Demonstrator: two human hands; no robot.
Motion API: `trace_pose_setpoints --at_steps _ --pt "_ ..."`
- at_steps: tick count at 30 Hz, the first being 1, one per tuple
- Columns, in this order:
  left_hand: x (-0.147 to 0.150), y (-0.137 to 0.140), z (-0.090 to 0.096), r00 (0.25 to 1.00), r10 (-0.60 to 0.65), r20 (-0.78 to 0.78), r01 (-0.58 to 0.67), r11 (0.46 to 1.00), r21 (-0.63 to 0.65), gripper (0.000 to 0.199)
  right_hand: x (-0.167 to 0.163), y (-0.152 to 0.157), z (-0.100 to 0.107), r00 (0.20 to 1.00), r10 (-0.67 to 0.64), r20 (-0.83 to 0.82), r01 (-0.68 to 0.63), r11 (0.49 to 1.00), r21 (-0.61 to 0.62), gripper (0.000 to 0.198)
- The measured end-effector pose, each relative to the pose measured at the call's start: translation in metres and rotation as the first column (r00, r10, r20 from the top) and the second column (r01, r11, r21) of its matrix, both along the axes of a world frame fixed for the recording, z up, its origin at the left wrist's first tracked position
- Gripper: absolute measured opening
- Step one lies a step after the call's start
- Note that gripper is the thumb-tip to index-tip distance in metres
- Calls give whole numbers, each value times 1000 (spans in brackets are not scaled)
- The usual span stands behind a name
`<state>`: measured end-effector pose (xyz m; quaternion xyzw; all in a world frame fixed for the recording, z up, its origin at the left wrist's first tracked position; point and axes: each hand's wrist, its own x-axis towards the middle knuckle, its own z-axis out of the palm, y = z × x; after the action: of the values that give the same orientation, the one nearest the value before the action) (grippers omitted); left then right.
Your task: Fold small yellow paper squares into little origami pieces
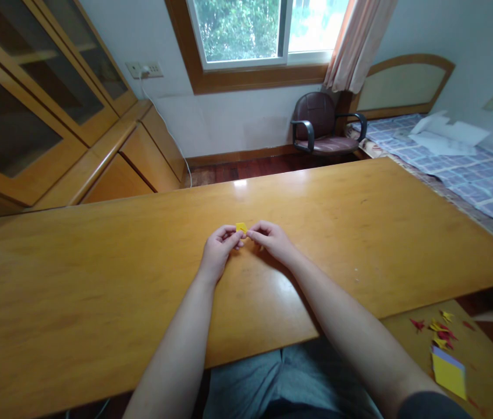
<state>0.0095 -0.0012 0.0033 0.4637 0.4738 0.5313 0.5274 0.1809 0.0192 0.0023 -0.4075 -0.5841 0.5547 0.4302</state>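
A small folded piece of yellow paper (pixel 241 227) is held up just above the wooden table (pixel 110 273), near its middle. My left hand (pixel 221 247) pinches the paper's left and lower part between thumb and fingers. From the other side, my right hand (pixel 272 237) grips the paper's right edge with thumb and forefinger. Both hands are closed, and their fingertips nearly meet around the paper. Its exact folds are too small to make out, and the fingers cover part of it.
On a lower surface (pixel 407 343) at the right lie several red and yellow folded paper figures (pixel 440 331) and a stack of yellow paper sheets (pixel 449 375). A chair (pixel 320 122) and a bed (pixel 468 163) stand beyond the table. Cabinets (pixel 98 151) line the left.
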Motion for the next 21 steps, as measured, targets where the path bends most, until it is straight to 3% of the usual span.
trace_pose_setpoints --at_steps 6,21 --pt "0 1 0 1000 21 -15 -21 1000 22 26 0 0 1 999 18 34 -19 999 28 29" --pt "4 2 0 995 64 77 -62 998 -17 39 1 -1 2 1000 10 18 -10 999 34 31"
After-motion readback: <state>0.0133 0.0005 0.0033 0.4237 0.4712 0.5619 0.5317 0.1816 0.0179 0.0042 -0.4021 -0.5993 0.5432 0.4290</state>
